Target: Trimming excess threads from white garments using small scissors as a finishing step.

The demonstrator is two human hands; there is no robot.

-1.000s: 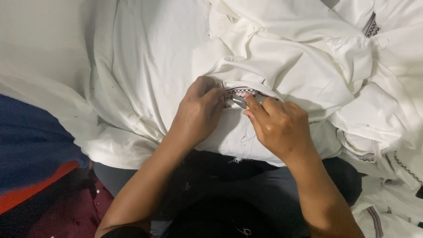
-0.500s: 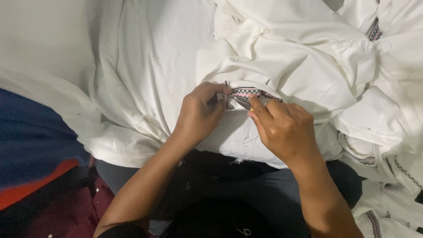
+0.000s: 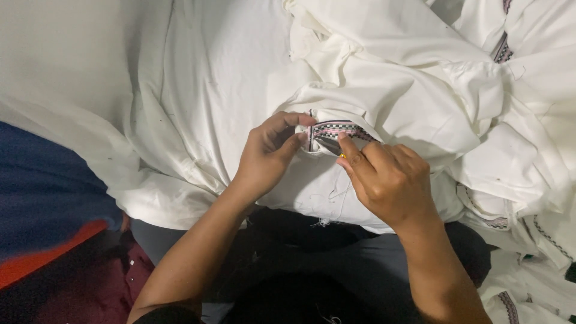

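A white garment (image 3: 240,90) lies over my lap. Its edge carries a narrow patterned trim (image 3: 336,127) in black, pink and white. My left hand (image 3: 267,153) pinches the cloth at the left end of that trim, thumb and forefinger closed on the fold. My right hand (image 3: 384,177) is closed just right of it, forefinger pressing on the trim. A small yellow tool tip (image 3: 342,155) shows under that forefinger; the rest of it is hidden in the hand. Loose white threads (image 3: 327,204) hang below the hands.
More white garments with patterned trim (image 3: 501,48) are heaped at the right and far side. A blue and orange cloth (image 3: 42,210) lies at the left. My dark trousers (image 3: 336,264) show below the white cloth.
My left thumb and forefinger have moved up onto the end of the trim and closed on it. My right hand has shifted slightly, its forefinger still on the trim.
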